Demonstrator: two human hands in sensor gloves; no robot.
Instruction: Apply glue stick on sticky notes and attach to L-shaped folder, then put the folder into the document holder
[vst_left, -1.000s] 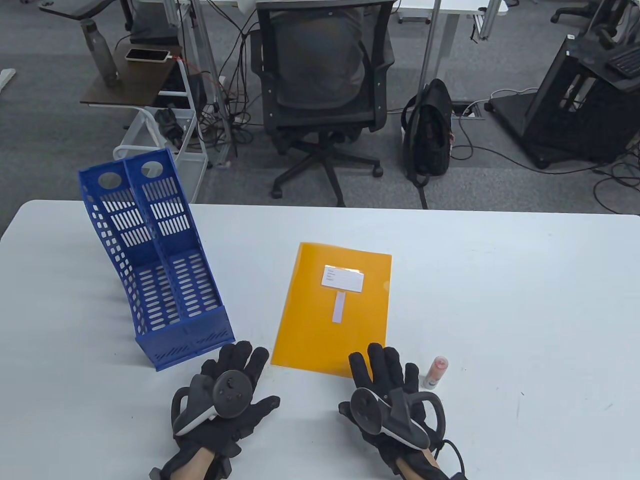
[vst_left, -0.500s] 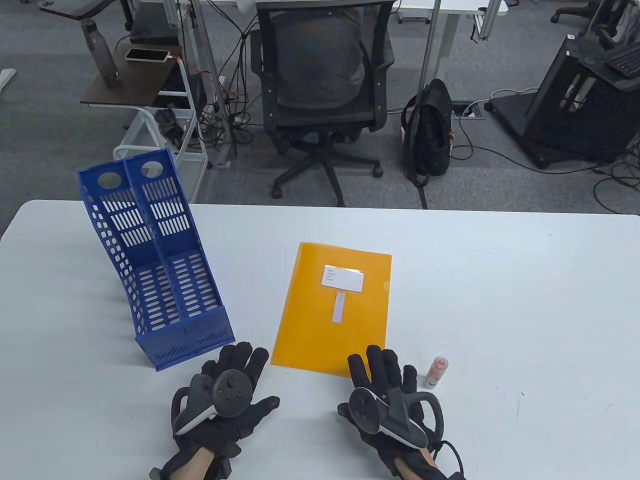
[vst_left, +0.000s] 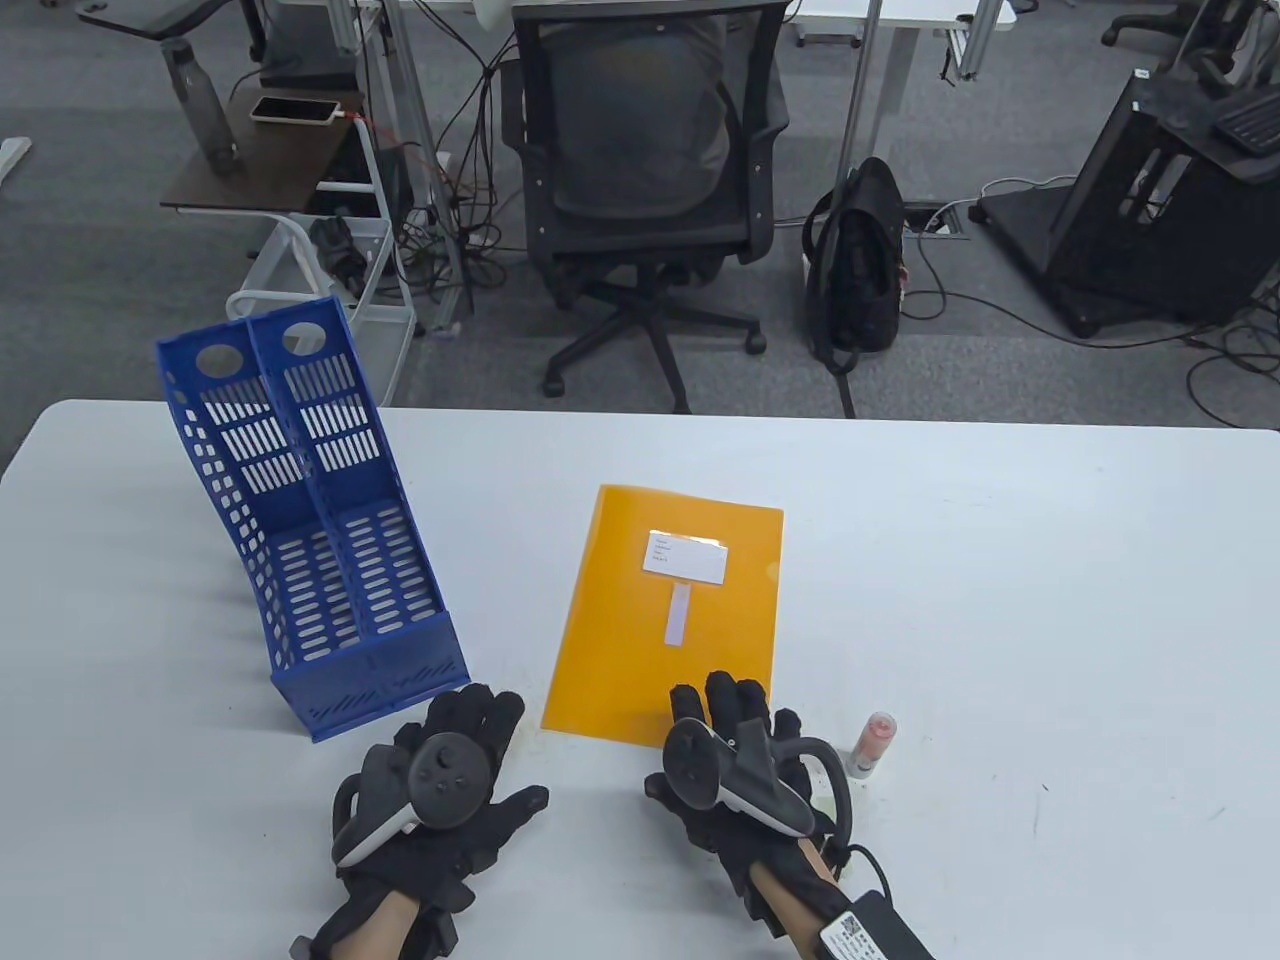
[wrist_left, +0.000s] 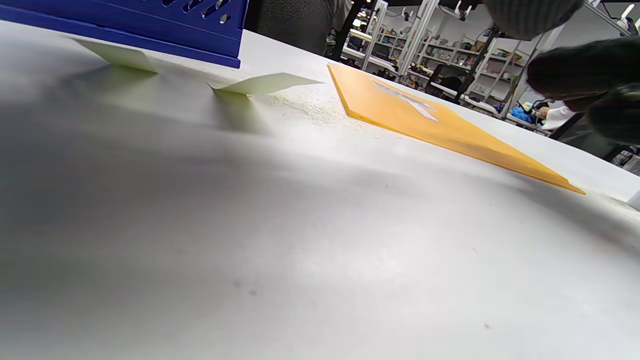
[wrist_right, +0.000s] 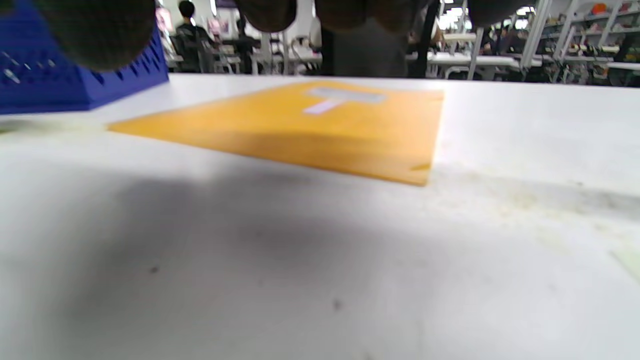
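Observation:
An orange L-shaped folder (vst_left: 640, 650) lies flat mid-table, with a white label (vst_left: 685, 557) and a narrow white strip (vst_left: 678, 612) on it. My left hand (vst_left: 450, 770) lies flat, fingers spread, just left of the folder's near corner. In the left wrist view two pale sticky notes (wrist_left: 265, 84) lie on the table under that hand, in front of the blue document holder (wrist_left: 150, 20). My right hand (vst_left: 735, 745) hovers with straight fingers over the folder's near edge (wrist_right: 320, 130), holding nothing. A glue stick (vst_left: 870, 745) lies right of it.
The blue two-slot document holder (vst_left: 310, 530) stands at the table's left, its open side toward the folder. The white table (vst_left: 1000, 600) stretches far to the right. Behind the table are an office chair (vst_left: 640, 150) and a black backpack (vst_left: 855, 270).
My right hand has shifted left and forward, away from the glue stick, so its fingers now reach over the folder's near edge. My left hand has slid slightly left.

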